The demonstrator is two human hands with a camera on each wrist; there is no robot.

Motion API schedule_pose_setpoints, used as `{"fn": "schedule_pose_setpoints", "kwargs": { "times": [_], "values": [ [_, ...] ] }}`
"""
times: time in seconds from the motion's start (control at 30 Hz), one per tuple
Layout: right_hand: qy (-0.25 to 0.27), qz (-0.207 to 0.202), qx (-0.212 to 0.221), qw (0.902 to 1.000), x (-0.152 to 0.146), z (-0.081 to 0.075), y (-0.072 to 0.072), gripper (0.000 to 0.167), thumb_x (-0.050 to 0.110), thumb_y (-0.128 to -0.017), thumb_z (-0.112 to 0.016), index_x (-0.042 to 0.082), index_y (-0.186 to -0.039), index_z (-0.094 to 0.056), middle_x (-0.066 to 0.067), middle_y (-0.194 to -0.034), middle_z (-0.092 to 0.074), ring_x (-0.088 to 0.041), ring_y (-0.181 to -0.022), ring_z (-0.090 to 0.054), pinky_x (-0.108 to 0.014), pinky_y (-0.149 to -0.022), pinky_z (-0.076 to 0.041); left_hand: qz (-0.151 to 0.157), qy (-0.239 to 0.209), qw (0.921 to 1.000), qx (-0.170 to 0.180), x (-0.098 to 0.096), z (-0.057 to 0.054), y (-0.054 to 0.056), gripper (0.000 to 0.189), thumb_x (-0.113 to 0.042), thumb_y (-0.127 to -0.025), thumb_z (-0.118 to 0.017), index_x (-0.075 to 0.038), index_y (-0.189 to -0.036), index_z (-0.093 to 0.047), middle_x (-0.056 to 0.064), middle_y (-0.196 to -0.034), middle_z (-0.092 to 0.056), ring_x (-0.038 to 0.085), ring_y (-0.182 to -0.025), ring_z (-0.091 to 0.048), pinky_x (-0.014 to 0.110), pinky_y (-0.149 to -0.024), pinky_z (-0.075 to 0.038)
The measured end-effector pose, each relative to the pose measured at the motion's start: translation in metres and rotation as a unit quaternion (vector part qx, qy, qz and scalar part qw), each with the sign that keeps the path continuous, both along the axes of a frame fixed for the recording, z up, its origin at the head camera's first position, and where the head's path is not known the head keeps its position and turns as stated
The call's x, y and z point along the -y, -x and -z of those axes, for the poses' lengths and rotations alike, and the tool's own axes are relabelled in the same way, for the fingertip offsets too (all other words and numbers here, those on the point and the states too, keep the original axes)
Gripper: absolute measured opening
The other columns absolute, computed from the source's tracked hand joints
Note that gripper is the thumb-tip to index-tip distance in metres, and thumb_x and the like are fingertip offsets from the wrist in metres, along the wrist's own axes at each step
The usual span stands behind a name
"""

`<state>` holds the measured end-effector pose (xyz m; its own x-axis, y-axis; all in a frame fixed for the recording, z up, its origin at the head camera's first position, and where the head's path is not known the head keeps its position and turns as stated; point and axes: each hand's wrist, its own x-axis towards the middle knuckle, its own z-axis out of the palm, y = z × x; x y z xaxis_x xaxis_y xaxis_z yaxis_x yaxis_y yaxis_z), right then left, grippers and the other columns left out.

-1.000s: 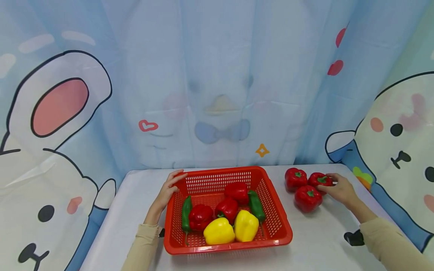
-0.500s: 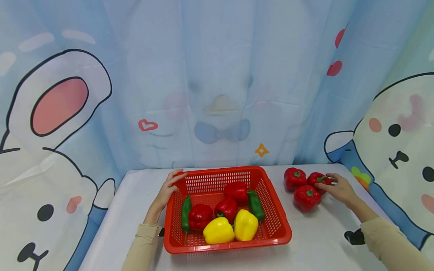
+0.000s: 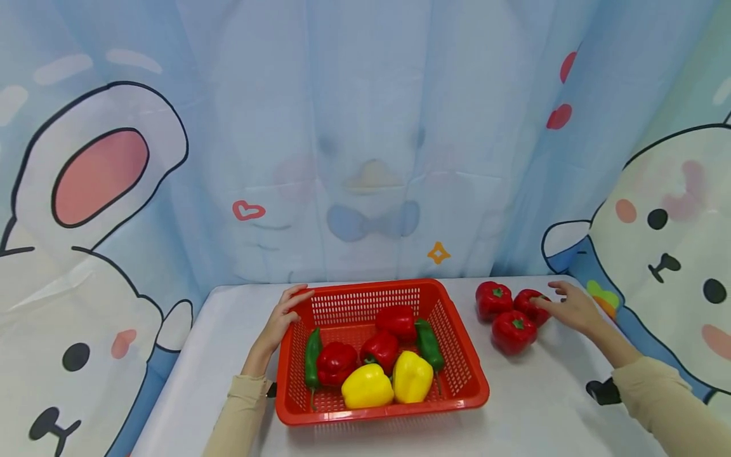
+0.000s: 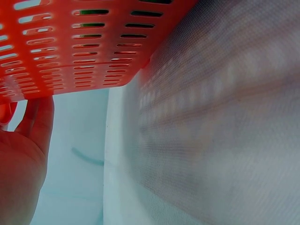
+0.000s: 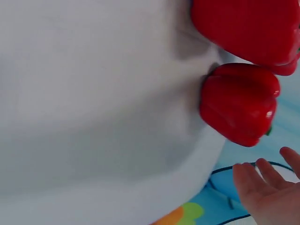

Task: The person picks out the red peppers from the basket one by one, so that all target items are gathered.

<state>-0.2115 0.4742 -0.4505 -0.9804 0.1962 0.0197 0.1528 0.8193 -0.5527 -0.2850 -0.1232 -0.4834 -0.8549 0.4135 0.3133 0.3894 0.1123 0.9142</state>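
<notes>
In the head view my left hand point(image 3: 281, 320) holds the far left corner of a red plastic basket point(image 3: 383, 417), fingers over its rim. The left wrist view shows that hand point(image 4: 26, 154) beside the slotted basket wall point(image 4: 89, 70). Inside lie two yellow bell peppers point(image 3: 367, 386), three red bell peppers point(image 3: 337, 364) and two long green peppers point(image 3: 429, 346). On the right, my right hand point(image 3: 575, 310) is beside a red bell pepper point(image 3: 530, 304), fingers spread. The right wrist view shows a gap between the hand point(image 5: 269, 187) and the pepper point(image 5: 240, 103).
Two more red bell peppers stand close to that one, one at the back point(image 3: 493, 300) and one in front point(image 3: 514, 332). A white cloth covers the table point(image 3: 548, 406). Behind it hangs a blue cartoon-print curtain point(image 3: 371, 114).
My right hand has let go of the rightmost red pepper and drawn slightly back, its fingers spreading. My left hand stays on the basket. The view has shifted a little.
</notes>
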Motion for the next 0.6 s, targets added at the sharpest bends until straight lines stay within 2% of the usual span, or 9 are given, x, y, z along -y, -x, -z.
{"fn": "schedule_pose_setpoints", "kwargs": {
  "times": [0.17,0.3,0.47,0.6],
  "values": [
    [-0.037,-0.026,-0.03,0.9985,0.014,-0.016,0.002,0.077,0.036,-0.089,-0.07,-0.017,-0.135,-0.037,-0.044,-0.13,-0.035,-0.06,-0.114,-0.038,-0.057,-0.071,-0.054,-0.01,-0.002,0.9999,-0.003,0.003,0.02,0.015,0.057,0.016,-0.084,-0.04,0.007,-0.138,-0.052,0.021,-0.154,-0.028,0.033,-0.132,-0.032,0.023,-0.085,-0.039],
    [-0.052,-0.052,-0.039,0.9965,0.032,-0.029,0.007,0.076,0.034,-0.088,-0.071,-0.016,-0.136,-0.038,-0.043,-0.131,-0.038,-0.059,-0.113,-0.042,-0.057,-0.071,-0.054,-0.011,-0.005,0.9999,0.0,0.003,0.02,0.015,0.057,0.014,-0.083,-0.041,0.005,-0.138,-0.053,0.018,-0.154,-0.03,0.029,-0.131,-0.034,0.022,-0.085,-0.039],
    [-0.036,-0.081,-0.028,0.9957,0.059,-0.041,0.011,0.077,0.033,-0.088,-0.071,-0.014,-0.139,-0.037,-0.041,-0.136,-0.037,-0.058,-0.117,-0.041,-0.059,-0.077,-0.052,-0.005,-0.005,1.0,0.001,0.002,0.016,0.011,0.055,0.017,-0.085,-0.038,0.009,-0.138,-0.05,0.022,-0.154,-0.026,0.03,-0.128,-0.034,0.021,-0.083,-0.04],
    [-0.034,-0.107,-0.026,0.9933,0.082,-0.048,0.013,0.077,0.033,-0.089,-0.07,-0.013,-0.14,-0.037,-0.039,-0.137,-0.038,-0.055,-0.119,-0.042,-0.06,-0.08,-0.051,0.007,-0.003,1.0,-0.005,0.0,0.001,0.001,0.053,0.017,-0.085,-0.038,0.014,-0.137,-0.048,0.029,-0.153,-0.025,0.037,-0.13,-0.032,0.022,-0.083,-0.039]
  ]
}}
